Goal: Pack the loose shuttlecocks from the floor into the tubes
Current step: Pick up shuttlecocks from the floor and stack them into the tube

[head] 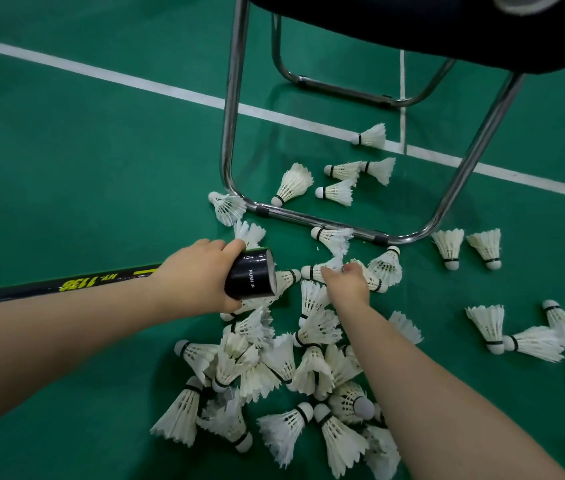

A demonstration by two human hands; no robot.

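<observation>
— Shuttlecock (319, 270) in the right hand (350, 287), is it?

— Yes. The fingers are curled onto its feathers and pinch them. Its cork points left, toward the mouth of the tube. It sits at the top edge of the heap; whether it touches the floor I cannot tell.

— And the left hand (198, 275)?

— Wrapped round the black tube (251, 277) just behind its open end, fingers over the top, thumb underneath. The end band reads "PUSH IN". The open end tilts up and right, just beside the pinched cork. The rest of the tube runs away to the left behind the wrist, yellow lettering along its side, its far end down low by the floor.

— What lies around them?

— The heap (274, 368) of white feathered shuttlecocks sprawls between and under both forearms, corks pointing every way, many lying on top of one another. Beyond the hands stands a chair (231, 133) with a chrome tube frame and a dark seat. One loose shuttlecock (225, 206) lies against the frame's near left corner, and four more (295, 183) lie under the seat. Another (371, 136) lies on the white line (101, 72) that crosses the green floor (66, 168). Two (449, 244) lie side by side just right of the frame, and several more (523, 341) are scattered well off to the right.
</observation>
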